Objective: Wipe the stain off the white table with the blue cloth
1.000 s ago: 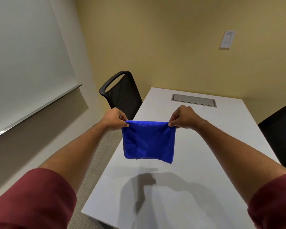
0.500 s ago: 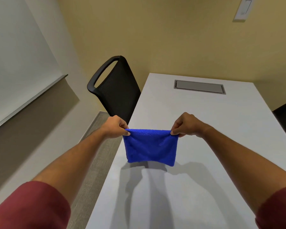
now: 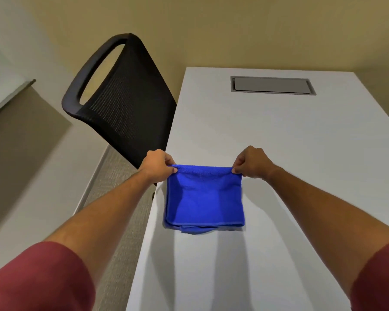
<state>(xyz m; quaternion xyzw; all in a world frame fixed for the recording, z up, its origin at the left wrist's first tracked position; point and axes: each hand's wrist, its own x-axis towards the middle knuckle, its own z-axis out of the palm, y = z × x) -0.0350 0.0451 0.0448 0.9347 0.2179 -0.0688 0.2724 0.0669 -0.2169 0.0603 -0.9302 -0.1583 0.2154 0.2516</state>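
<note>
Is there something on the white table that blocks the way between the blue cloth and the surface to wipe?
Nothing visible does. The left hand and right hand pinch the blue cloth by its top corners, low over the white table. Only a flush grey panel lies at the far end. No stain shows.

Two bare forearms reach into view from the lower corners. The left hand [image 3: 158, 165] and the right hand [image 3: 251, 162] carry no rings, watch or gloves. Each upper arm wears a short sleeve of dark red fabric: the left sleeve [image 3: 38, 279] at 7 o'clock, the right sleeve [image 3: 378, 281] at 5 o'clock, both plain, unmarked.
</note>
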